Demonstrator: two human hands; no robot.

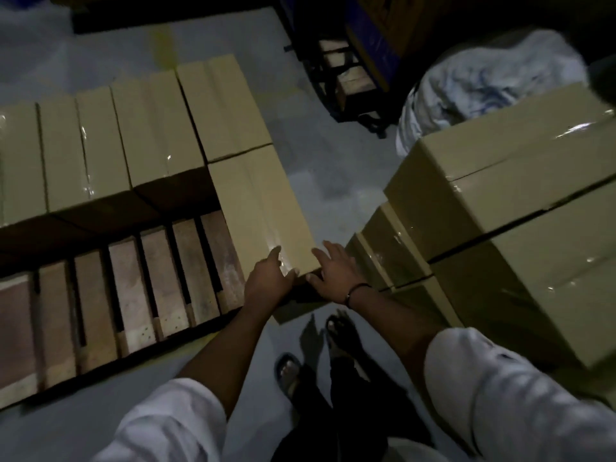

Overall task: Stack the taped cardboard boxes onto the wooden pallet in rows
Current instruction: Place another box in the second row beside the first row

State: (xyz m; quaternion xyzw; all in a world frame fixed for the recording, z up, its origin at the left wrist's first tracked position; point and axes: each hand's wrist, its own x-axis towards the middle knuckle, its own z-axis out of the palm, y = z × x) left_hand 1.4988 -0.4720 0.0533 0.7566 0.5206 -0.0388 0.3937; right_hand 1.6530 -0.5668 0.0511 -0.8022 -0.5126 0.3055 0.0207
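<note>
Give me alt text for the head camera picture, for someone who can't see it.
The left hand and right hand press on the near end of a taped cardboard box lying along the right edge of a wooden pallet. A row of boxes lines the pallet's far side; more boxes stand stacked to the right.

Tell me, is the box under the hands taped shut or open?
Shut: the box has a flat, closed top, and glossy clear tape runs along its seam.
</note>
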